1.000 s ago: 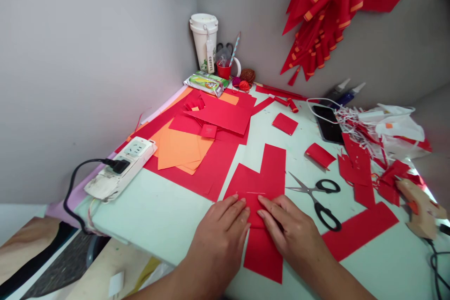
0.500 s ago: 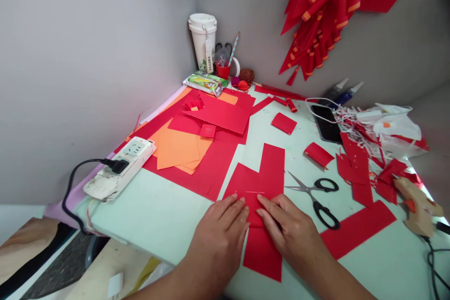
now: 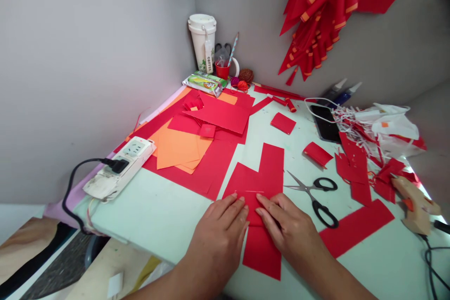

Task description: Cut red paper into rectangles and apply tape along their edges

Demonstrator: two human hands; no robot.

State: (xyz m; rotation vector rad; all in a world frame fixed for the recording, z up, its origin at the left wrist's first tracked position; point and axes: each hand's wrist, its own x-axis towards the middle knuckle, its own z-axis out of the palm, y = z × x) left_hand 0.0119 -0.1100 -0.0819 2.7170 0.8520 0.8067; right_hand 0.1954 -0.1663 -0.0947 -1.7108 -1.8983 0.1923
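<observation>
A piece of red paper point(image 3: 251, 213) lies near the table's front edge on top of other red sheets. My left hand point(image 3: 218, 234) is closed on its left side, fingers pressed together. Across from it, my right hand point(image 3: 290, 222) grips the right side with thumb and fingers. A thin pale line runs along the paper just beyond my fingertips. Under and around it are an angular red sheet point(image 3: 271, 164) and a red strip point(image 3: 262, 255) extending toward me. Scissors point(image 3: 311, 192) with black handles lie spread apart right of my right hand. My thumbs are partly hidden.
A power strip point(image 3: 121, 166) with a plugged-in cord sits at left. Orange sheets point(image 3: 177, 147) lie beyond it. At right are a glue gun point(image 3: 415, 204), a phone point(image 3: 325, 123) and red scraps point(image 3: 355, 164). A white cup point(image 3: 202, 40) stands in the back corner.
Both hands stay on the red paper with hardly any visible movement. The view has shifted very slightly.
</observation>
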